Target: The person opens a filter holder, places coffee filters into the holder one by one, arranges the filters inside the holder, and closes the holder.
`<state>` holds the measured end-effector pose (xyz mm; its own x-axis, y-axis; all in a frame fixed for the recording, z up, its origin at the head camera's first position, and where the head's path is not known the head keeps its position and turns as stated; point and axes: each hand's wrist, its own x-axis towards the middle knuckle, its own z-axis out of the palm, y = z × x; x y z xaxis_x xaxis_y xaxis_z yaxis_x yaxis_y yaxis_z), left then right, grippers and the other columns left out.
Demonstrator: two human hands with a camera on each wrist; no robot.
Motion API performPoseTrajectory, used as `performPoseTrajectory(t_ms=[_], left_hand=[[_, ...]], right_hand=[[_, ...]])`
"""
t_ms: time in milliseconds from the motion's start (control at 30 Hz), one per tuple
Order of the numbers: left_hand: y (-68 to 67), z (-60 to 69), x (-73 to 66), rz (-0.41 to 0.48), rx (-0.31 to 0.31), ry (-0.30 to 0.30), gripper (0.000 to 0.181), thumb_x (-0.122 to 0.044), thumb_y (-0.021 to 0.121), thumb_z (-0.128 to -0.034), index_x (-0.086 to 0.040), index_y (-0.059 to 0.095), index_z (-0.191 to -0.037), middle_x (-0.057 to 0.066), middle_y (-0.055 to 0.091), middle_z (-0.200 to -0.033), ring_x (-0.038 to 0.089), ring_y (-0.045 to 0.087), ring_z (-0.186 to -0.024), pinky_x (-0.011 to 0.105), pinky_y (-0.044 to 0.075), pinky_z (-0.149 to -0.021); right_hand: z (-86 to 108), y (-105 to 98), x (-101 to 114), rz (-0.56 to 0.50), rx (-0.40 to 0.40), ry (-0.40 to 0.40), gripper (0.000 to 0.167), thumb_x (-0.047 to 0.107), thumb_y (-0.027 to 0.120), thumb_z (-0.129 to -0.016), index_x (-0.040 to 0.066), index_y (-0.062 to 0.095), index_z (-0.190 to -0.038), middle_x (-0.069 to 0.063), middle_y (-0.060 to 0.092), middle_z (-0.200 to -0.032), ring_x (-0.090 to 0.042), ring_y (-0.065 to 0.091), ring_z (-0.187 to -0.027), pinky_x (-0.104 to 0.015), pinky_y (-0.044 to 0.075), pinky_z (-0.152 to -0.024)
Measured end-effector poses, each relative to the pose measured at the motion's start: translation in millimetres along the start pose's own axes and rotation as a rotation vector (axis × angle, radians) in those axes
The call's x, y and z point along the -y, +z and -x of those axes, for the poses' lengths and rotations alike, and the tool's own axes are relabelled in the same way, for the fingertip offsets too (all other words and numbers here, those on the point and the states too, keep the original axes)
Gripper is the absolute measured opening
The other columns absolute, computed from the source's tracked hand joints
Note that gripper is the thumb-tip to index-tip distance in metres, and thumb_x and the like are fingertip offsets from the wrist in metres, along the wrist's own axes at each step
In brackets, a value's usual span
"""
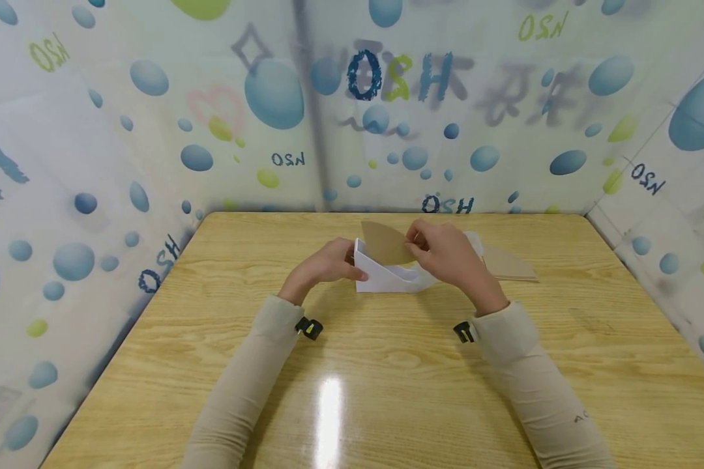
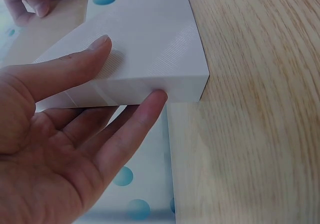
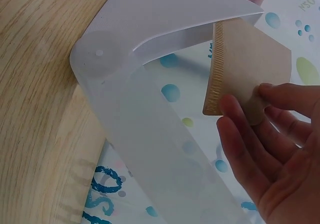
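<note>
My left hand [image 1: 328, 260] grips the left end of a white box [image 1: 378, 279]; in the left wrist view its thumb lies on one face and the fingers are around the narrow end. A translucent lid [image 3: 155, 134], hinged at the box's rounded corner, stands swung open in the right wrist view. Between thumb and fingers, my right hand [image 1: 448, 254] pinches a brown paper coffee filter [image 1: 384, 242] with a crimped edge [image 3: 216, 69]. The filter is tilted at the box's opening; how far it reaches inside is hidden in the head view.
More brown coffee filters [image 1: 510, 264] lie stacked on the wooden table [image 1: 387, 378], right of the box and partly behind my right hand. A patterned curtain [image 1: 475, 130] stands along the table's far edge and sides.
</note>
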<state>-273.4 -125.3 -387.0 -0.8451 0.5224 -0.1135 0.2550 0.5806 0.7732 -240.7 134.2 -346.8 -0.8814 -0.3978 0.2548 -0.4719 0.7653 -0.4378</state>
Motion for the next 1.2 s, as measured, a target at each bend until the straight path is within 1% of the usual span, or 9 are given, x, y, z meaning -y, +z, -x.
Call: performPoseTrajectory(t_ms=[267,567,700,900,1200], left_hand=[[0.0,-1.0,-0.4,0.003,0.007,0.001,0.038,-0.005,0.078,-0.0888,-0.004,0.067,-0.125,0.014,0.074,-0.118,0.024,0.069,-0.101,0.034,0.055,-0.086],[-0.9,1.5,-5.5,0.0,0.017,-0.025,0.037,-0.007,0.078,-0.0897,-0.006,0.067,-0.125,0.013,0.074,-0.116,0.023,0.069,-0.098,0.034,0.055,-0.086],[-0.8,1.7,-5.4,-0.006,0.015,-0.032,0.038,-0.008,0.078,-0.0898,-0.006,0.067,-0.126,0.012,0.074,-0.116,0.022,0.069,-0.098,0.034,0.055,-0.087],[-0.5,1.1,-3.2,-0.018,0.007,-0.031,0.04,-0.009,0.079,-0.0895,-0.006,0.066,-0.127,0.013,0.074,-0.114,0.022,0.068,-0.094,0.033,0.054,-0.084],[0.0,0.6,-3.2,-0.014,0.008,-0.026,0.043,-0.009,0.079,-0.0895,-0.007,0.065,-0.13,0.013,0.074,-0.116,0.022,0.068,-0.095,0.033,0.054,-0.084]], right_hand=[[0.0,2.5,1.7,-0.006,0.038,-0.015,0.011,0.019,0.064,-0.101,0.01,0.07,-0.106,-0.007,0.077,-0.094,-0.022,0.072,-0.084,-0.042,0.057,-0.077],[1.2,2.7,4.8,0.004,0.064,-0.026,0.013,0.018,0.064,-0.101,0.009,0.071,-0.108,-0.008,0.077,-0.096,-0.022,0.071,-0.084,-0.043,0.058,-0.077],[0.4,4.5,3.9,-0.001,0.081,-0.025,0.013,0.018,0.064,-0.101,0.009,0.071,-0.107,-0.008,0.077,-0.096,-0.022,0.071,-0.084,-0.043,0.058,-0.078],[-0.4,7.0,2.3,0.001,0.102,-0.045,0.013,0.017,0.064,-0.101,0.008,0.071,-0.108,-0.008,0.077,-0.096,-0.023,0.071,-0.085,-0.044,0.057,-0.08],[0.2,9.2,1.8,0.004,0.126,-0.047,0.012,0.018,0.064,-0.101,0.009,0.071,-0.107,-0.007,0.077,-0.095,-0.021,0.071,-0.083,-0.044,0.057,-0.078]])
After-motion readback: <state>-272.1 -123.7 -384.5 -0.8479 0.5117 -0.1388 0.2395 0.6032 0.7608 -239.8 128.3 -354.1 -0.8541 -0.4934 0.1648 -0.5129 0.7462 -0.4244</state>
